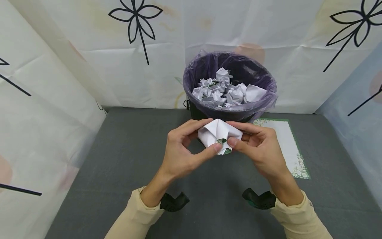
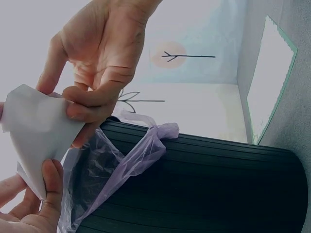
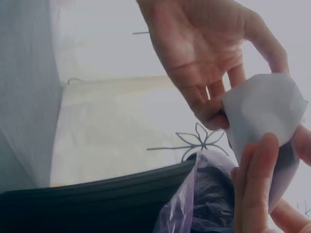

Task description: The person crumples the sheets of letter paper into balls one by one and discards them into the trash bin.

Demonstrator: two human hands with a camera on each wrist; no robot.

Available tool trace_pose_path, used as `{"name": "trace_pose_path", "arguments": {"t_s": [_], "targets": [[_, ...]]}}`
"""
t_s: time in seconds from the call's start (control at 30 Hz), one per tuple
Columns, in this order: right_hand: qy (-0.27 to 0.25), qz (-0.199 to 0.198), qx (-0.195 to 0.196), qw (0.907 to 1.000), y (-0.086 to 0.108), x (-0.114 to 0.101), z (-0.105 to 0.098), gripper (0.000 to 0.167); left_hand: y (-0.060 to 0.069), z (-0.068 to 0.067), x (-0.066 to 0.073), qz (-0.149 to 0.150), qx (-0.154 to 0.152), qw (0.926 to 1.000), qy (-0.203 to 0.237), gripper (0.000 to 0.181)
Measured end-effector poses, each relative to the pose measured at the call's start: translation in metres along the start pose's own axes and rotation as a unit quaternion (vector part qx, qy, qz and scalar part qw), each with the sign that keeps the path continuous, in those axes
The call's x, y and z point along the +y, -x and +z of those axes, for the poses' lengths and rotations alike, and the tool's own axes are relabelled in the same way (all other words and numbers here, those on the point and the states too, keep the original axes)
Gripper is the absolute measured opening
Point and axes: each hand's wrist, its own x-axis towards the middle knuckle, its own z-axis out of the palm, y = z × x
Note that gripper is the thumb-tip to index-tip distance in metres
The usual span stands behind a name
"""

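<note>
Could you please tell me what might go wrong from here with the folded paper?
The paper may spring open if the fingers ease off, since its curled edges look loose.
If it slips, it might drop onto the table or perhaps into the bin.
The right hand might brush the sheet, which it partly hides in the head view.

The head view is evenly bright, while the 2 wrist views (hazier and greyer) wash out the backdrop (image 3: 109,126).

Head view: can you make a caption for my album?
Fingers hold folded white paper in front of a purple-lined bin with crumpled white paper inside.
</note>
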Motion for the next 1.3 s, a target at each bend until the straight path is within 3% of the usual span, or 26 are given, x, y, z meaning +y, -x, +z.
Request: {"name": "trace_pose_path", "arguments": {"t_s": [0.23, 0.57, 0.87, 1.03, 1.17, 1.3], "targets": [[-0.023, -0.006, 0.026, 0.9994, -0.002, 0.004, 0.002, 0.038, 0.0, 0.001, -0.004, -0.004, 0.003, 1.0, -0.005, 0.05], [-0.011, -0.008, 0.063, 0.9979, -0.001, 0.007, 0.005, 0.041, -0.002, 0.004, -0.007, 0.003, -0.003, 1.0, 0.005, 0.046], [-0.014, -0.024, 0.09, 0.9956, -0.002, 0.009, 0.009, 0.03, -0.005, 0.01, -0.012, 0.013, 0.028, 0.9995, 0.008, 0.04], [-0.018, -0.034, 0.093, 0.9949, -0.003, 0.011, 0.008, 0.028, -0.004, 0.013, -0.012, 0.012, 0.041, 0.9989, -0.017, 0.039], [-0.037, -0.035, 0.081, 0.9954, -0.003, 0.012, 0.006, 0.026, -0.004, 0.009, -0.009, -0.003, 0.01, 0.9997, -0.022, 0.044], [-0.057, -0.03, 0.065, 0.9958, -0.003, 0.012, 0.002, 0.025, -0.005, 0.0, -0.006, -0.012, -0.062, 0.998, 0.01, 0.061]]}}
